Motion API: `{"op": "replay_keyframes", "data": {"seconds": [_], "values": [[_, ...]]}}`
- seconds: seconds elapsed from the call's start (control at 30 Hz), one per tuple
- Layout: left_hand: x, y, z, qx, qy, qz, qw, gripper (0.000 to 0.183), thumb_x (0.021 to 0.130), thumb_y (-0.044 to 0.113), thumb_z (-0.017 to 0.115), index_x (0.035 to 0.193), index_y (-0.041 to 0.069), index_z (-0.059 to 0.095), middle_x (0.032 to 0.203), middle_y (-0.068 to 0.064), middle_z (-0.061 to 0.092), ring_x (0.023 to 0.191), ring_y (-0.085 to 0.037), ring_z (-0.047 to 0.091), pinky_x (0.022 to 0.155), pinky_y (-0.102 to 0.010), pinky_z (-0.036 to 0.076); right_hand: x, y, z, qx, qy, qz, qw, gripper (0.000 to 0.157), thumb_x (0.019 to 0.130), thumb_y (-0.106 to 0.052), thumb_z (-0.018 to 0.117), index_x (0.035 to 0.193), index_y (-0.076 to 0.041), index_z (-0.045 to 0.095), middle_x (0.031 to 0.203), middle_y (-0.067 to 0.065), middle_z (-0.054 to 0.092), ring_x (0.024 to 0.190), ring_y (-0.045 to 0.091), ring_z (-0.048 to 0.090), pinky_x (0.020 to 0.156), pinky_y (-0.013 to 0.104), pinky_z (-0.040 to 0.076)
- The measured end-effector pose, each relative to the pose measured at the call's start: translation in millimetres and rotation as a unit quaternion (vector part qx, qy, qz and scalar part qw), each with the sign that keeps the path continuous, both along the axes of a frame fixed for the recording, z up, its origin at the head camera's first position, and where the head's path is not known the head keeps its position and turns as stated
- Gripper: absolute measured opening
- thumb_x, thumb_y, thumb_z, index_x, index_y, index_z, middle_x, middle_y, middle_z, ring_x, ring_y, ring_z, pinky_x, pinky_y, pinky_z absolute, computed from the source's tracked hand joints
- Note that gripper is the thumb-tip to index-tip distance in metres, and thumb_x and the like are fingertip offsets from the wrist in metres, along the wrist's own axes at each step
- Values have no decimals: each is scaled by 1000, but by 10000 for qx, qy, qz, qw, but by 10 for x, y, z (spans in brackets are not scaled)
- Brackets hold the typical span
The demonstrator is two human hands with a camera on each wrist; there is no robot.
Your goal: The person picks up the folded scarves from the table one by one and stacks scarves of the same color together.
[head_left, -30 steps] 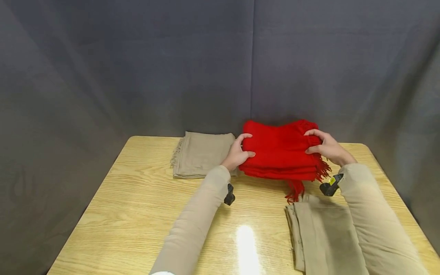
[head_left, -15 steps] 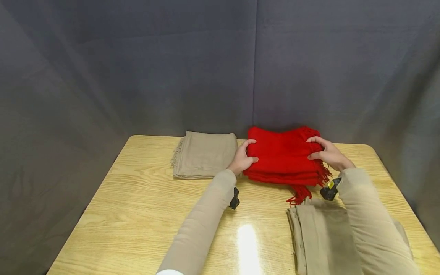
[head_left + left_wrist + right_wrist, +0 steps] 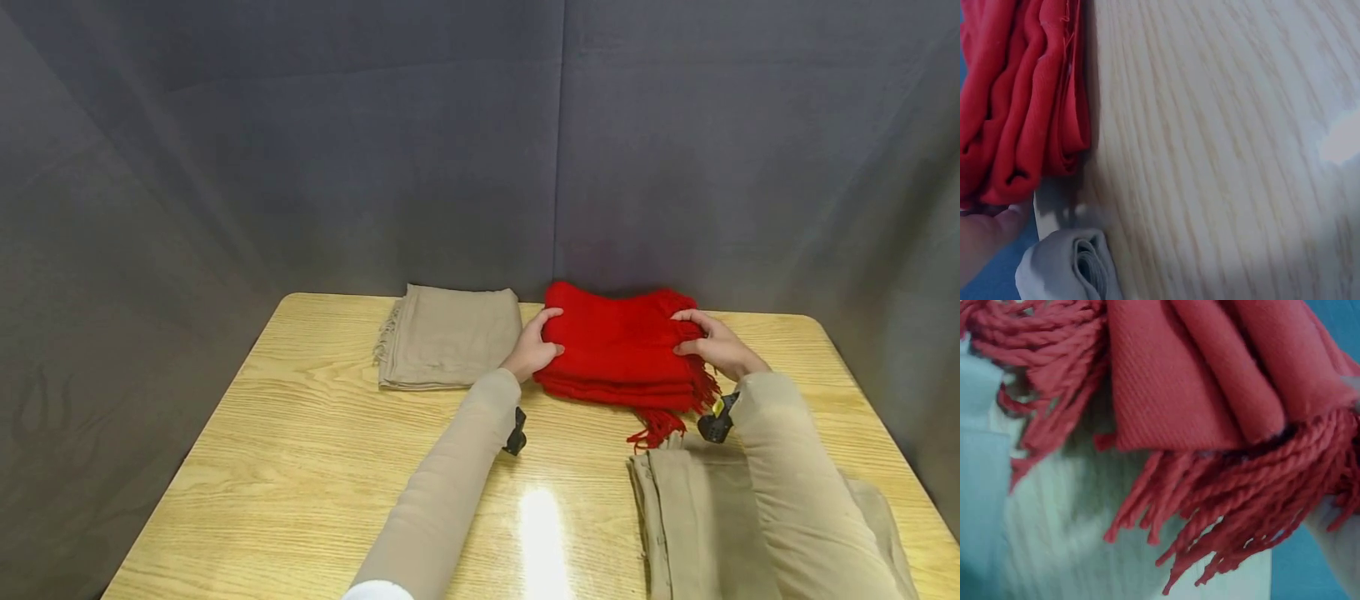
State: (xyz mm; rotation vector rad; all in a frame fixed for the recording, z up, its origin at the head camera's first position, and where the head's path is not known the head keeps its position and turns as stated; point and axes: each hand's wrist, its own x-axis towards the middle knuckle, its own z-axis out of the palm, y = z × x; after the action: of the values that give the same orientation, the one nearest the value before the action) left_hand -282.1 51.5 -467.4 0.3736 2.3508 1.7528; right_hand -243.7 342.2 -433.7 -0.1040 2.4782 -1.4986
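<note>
Scarf [image 3: 618, 346], red, folded and fringed, has been lowered slightly at one o'clock on the tabletop [image 3: 300, 450], its nine o'clock end clamped by the left hand [image 3: 532, 344], its three o'clock end by the right hand [image 3: 721, 343]; setting-down is judged nearly done.

The table [image 3: 285, 483] leaves passing room front-left; a beige garment [image 3: 684, 517] perhaps crowds the red scarf [image 3: 617, 343].

High head view — close wrist views

Creased beige sleeves [image 3: 442, 492] fill lower centre and lower right, with black wrist cameras [image 3: 715, 428], the right yellow-marked.
</note>
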Motion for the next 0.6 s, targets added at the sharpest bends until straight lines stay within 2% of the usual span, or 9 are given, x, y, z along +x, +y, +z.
{"op": "replay_keyframes", "data": {"seconds": [0.07,0.13,0.23,0.3,0.4,0.5,0.6], "values": [[13,-9,-1,-50,-58,36,10000,60,77,-11,55,131,11,45,134,-6,42,122,-20,37,100,-33,31,11,5,-35,-39,-76,-36,10000,57,80,3,57,131,2,31,138,22,21,116,32,29,86,33,35],[26,-21,1,-98,-100,43,9999,60,77,-11,54,132,11,44,135,-7,41,122,-20,37,100,-33,31,23,11,-67,-71,-108,-37,9999,61,80,4,56,135,2,28,141,24,17,119,36,27,90,39,34],[45,-42,8,-244,-128,53,9996,60,77,-9,55,133,10,44,136,-8,41,122,-22,38,100,-33,31,49,23,-97,-19,-109,-29,9999,66,81,3,56,139,2,23,146,26,8,128,42,16,98,53,26],[54,-58,12,-433,-110,30,9990,59,78,-7,55,134,8,43,136,-10,41,122,-22,39,100,-33,32,76,29,-103,105,-57,-62,9999,67,83,0,56,140,3,21,146,27,8,130,45,12,98,58,22],[66,-89,26,-819,27,-45,9966,58,79,-3,56,134,7,43,135,-11,43,122,-23,40,100,-31,32,127,30,-93,360,117,-186,9991,64,87,-10,57,139,5,23,143,29,15,128,47,15,97,58,24],[92,-127,70,-1169,348,-135,9924,56,79,-1,57,133,5,43,133,-12,45,121,-22,41,99,-29,33,181,27,-66,618,391,-373,9966,60,90,-18,56,136,7,28,138,31,24,123,48,24,94,55,29],[137,-181,132,-1200,678,-82,9904,54,79,-1,57,131,3,45,131,-13,47,119,-25,44,97,-30,35,227,12,-25,808,714,-629,9922,58,91,-21,53,135,8,30,135,34,27,119,50,31,92,56,33]]}}
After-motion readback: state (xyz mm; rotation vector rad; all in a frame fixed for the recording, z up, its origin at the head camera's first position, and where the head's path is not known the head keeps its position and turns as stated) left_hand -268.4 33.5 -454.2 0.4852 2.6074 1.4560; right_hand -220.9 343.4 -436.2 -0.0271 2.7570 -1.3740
